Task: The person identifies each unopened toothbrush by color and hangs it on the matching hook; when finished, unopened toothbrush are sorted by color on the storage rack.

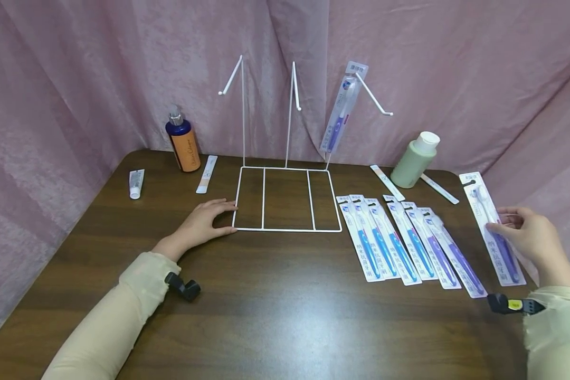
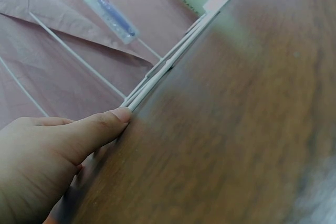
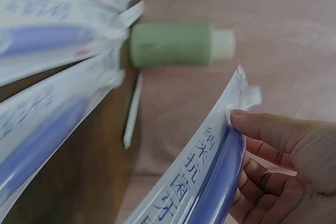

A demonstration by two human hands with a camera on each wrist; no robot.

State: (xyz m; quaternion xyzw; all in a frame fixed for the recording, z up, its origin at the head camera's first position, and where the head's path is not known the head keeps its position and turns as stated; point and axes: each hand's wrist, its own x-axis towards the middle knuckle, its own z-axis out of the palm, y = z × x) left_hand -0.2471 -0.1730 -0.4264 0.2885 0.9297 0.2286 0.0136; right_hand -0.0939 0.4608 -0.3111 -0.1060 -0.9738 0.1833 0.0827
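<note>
At the right, my right hand [image 1: 534, 237] pinches a packaged toothbrush [image 1: 496, 237] with a purple handle by its edge; in the right wrist view the thumb presses on the blister. My left hand [image 1: 201, 221] touches the left side of the base of a white wire display rack [image 1: 287, 230], its thumb at the front corner and its fingers apart from the thumb. Another purple packaged toothbrush [image 1: 342, 113] hangs on the rack's right hook; the left and middle hooks bear nothing. Several blue and purple packaged toothbrushes [image 1: 404, 243] lie fanned on the table, right of the rack.
A green bottle [image 1: 410, 163] stands at the back right, with narrow white packets [image 1: 387, 182] near it. Behind the left hand are a blue pump bottle [image 1: 184, 145] with an orange label, a white packet [image 1: 206, 174] and a small tube [image 1: 135, 183]. A pink curtain [image 1: 76, 79] hangs behind the table.
</note>
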